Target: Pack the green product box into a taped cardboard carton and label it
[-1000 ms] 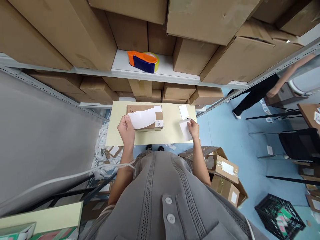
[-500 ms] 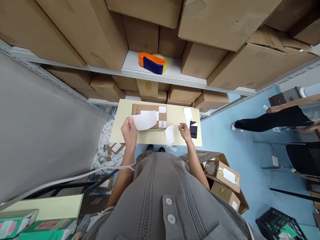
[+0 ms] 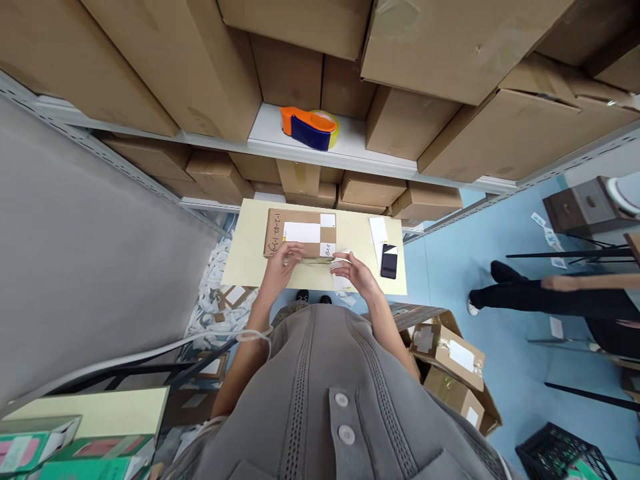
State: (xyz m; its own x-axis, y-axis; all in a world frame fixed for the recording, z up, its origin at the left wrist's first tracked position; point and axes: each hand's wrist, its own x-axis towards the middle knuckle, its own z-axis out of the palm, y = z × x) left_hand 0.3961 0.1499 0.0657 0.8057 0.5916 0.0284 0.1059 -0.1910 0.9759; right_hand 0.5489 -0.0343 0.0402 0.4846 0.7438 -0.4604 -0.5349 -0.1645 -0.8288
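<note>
A cardboard box (image 3: pixel 276 230) with black handwriting lies on the pale yellow table (image 3: pixel 237 260). On its top a white label (image 3: pixel 301 233) lies flat, with smaller white stickers on the right side. My left hand (image 3: pixel 284 263) is at the box's front edge, fingers stretched to the right and nothing seen in them. At the front right corner is my right hand (image 3: pixel 353 272), its fingers apart and pointing left. Below that hand a white slip of paper (image 3: pixel 342 283) is partly covered. Whether either hand touches the box, I cannot tell.
A phone (image 3: pixel 389 261) and white paper (image 3: pixel 379 230) lie at the table's right. An orange-and-blue tape dispenser (image 3: pixel 310 128) sits on the shelf above, among cardboard boxes. Paper scraps (image 3: pixel 213 287) cover the floor at left. Another person's leg (image 3: pixel 520 293) shows at right.
The white sheet has left my left hand, and a white label lies flat on the box. Both hands have moved inward to the box's front edge. The other person has shifted.
</note>
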